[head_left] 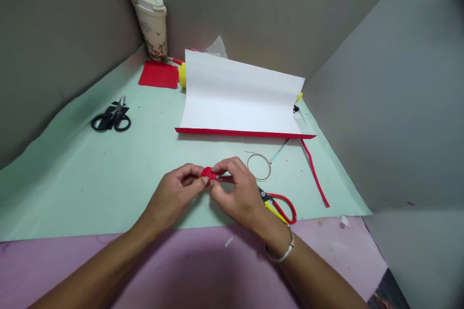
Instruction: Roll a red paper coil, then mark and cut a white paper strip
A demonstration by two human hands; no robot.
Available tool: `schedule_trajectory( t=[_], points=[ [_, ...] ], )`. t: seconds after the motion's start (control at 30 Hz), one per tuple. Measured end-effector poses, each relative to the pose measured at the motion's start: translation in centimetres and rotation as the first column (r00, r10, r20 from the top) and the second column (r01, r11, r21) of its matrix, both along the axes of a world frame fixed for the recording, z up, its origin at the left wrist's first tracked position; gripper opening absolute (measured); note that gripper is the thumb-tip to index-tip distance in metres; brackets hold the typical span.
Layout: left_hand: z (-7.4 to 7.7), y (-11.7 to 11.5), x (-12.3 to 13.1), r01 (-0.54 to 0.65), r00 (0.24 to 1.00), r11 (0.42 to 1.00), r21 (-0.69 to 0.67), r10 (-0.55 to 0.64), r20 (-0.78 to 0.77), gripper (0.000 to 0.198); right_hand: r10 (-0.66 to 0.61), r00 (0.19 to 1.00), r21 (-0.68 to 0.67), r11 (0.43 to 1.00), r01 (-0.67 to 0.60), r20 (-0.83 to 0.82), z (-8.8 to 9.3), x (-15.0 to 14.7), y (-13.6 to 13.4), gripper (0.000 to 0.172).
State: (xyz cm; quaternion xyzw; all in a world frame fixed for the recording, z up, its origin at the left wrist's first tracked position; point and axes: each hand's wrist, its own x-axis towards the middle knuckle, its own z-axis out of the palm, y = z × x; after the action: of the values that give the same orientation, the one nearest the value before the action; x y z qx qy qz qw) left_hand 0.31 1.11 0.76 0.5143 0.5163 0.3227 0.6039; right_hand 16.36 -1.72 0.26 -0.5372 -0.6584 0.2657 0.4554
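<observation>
The mat covers part of the table, presumably to protect it. The sheet sits beyond the hands, likely set back for working room. Left hand and right hand angle inward, each narrowed to a pinch. Cutters lie beside the right, probably for ready reach. The red piece is held between both hands, over the mat, apparently for steadiness.

A craft workspace, it seemed: smooth grey walls flanked a pale-green-covered counter bearing black-handled metal scissors at left and a red-and-yellow-handled tool lower right.
</observation>
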Motion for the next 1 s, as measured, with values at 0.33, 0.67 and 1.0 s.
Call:
schedule_trajectory(
  t=[0.33,0.67,1.0],
  points=[
    [-0.52,-0.07,0.17,0.000,0.998,1.000,0.012,-0.001,0.059,0.027,-0.039,0.994,-0.106,0.994,0.028,-0.104,0.10,-0.08,0.16,0.016],
    [-0.38,-0.11,0.04,0.009,1.000,0.999,0.046,-0.010,0.028,0.028,-0.051,0.987,-0.125,0.992,0.032,-0.152,0.05,-0.09,0.24,0.015],
    [-0.57,-0.07,0.27,-0.011,1.000,0.997,0.073,0.009,0.021,0.025,-0.057,0.983,-0.132,0.991,0.034,-0.172,-0.01,-0.02,0.21,0.015]
  ],
)
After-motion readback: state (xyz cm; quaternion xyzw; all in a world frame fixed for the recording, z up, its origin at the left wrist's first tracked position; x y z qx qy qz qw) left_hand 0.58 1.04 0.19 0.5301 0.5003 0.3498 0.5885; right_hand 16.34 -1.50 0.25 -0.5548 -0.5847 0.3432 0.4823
